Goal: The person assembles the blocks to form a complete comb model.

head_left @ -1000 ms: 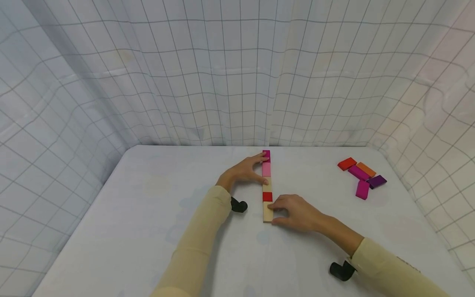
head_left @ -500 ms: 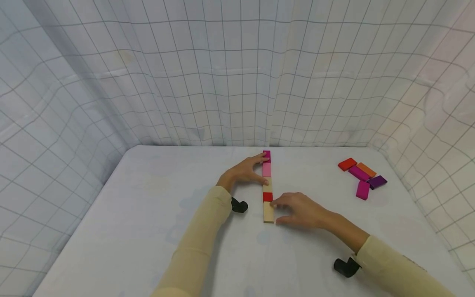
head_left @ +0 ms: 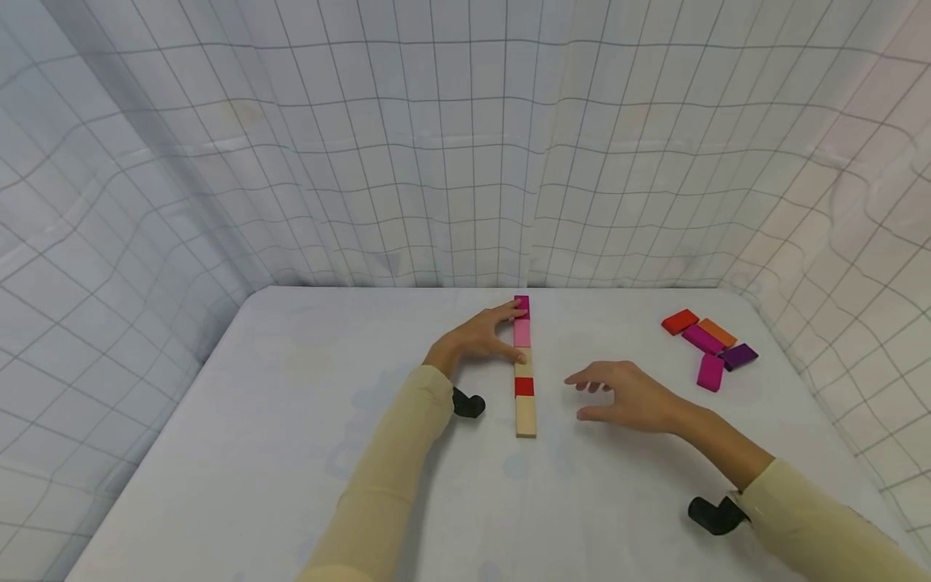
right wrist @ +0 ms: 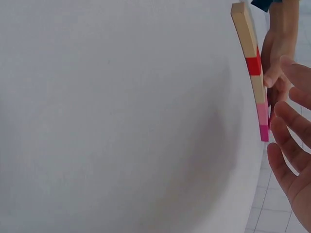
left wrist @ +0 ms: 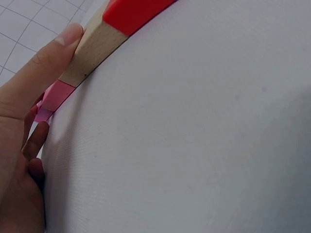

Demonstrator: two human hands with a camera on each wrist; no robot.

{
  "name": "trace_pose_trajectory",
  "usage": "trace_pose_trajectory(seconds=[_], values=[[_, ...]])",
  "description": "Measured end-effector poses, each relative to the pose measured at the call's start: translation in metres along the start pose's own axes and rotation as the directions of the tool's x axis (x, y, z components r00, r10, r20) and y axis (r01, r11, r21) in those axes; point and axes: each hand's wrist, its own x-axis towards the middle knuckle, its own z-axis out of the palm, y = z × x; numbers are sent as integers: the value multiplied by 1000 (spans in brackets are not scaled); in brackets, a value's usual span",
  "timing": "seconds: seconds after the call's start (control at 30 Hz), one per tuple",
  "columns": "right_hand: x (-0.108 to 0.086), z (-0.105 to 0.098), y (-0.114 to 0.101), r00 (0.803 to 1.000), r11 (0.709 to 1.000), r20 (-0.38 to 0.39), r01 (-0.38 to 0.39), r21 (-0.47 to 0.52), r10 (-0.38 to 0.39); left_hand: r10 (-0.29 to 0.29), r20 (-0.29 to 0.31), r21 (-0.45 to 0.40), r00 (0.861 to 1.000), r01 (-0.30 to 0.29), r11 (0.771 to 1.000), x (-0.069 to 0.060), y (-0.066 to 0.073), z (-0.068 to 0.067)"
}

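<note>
A straight row of blocks runs away from me on the white table. From far to near come a magenta block (head_left: 525,299), a pink block (head_left: 522,333), a plain wooden block (head_left: 524,370), a red block (head_left: 524,386) and another plain wooden block (head_left: 526,420). My left hand (head_left: 476,333) rests against the row from the left, its thumb on the farther wooden block and a fingertip at the magenta one. Right of the row, touching nothing, my right hand (head_left: 633,396) hovers with fingers and thumb spread apart. In the left wrist view the thumb lies on the wooden block (left wrist: 95,51).
Loose blocks lie at the far right: a red block (head_left: 680,322), an orange block (head_left: 718,332), a magenta block (head_left: 702,338), a purple block (head_left: 739,356) and a second magenta block (head_left: 710,372). Gridded white curtains (head_left: 465,162) enclose the table (head_left: 291,453).
My right hand has let go of the nearest wooden block and moved off to the right, its fingers opening out. My left hand and the row stay in place.
</note>
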Motion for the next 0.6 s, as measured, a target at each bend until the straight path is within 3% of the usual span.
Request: trace_pose_trajectory(seconds=[0.43,0.6], values=[[-33,-38,37,984,1000,-175,-22,-7,21,-6,4,-1,1000,6,1000,-1,1,0],[-48,-51,54,973,997,-222,-76,-23,69,16,8,9,1000,-16,1000,0,1,0]])
